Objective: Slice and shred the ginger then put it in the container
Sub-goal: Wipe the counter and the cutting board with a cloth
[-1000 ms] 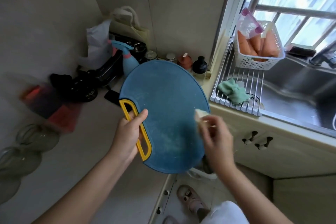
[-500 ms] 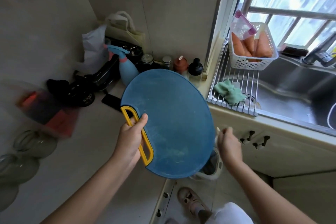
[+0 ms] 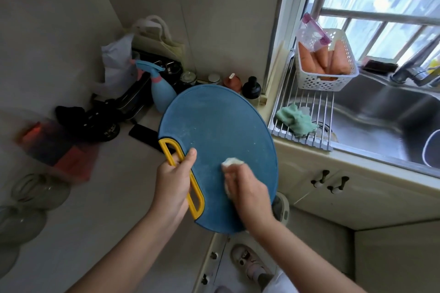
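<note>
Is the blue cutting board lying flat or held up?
Held up: the left hand grips the cutting board by its yellow handle.

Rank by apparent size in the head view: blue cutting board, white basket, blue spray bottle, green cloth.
1. blue cutting board
2. white basket
3. blue spray bottle and green cloth look alike; unranked.

The left forearm [image 3: 123,251] and right forearm [image 3: 302,254], both bare, are extended upward from the lower edge of the view. The left hand [image 3: 172,182] is curled round a yellow handle [image 3: 198,200], with the thumb stretched forward. The right hand [image 3: 247,189] is turned knuckles up, its fingers [image 3: 229,175] bunched round a pale wad [image 3: 232,162].
</note>
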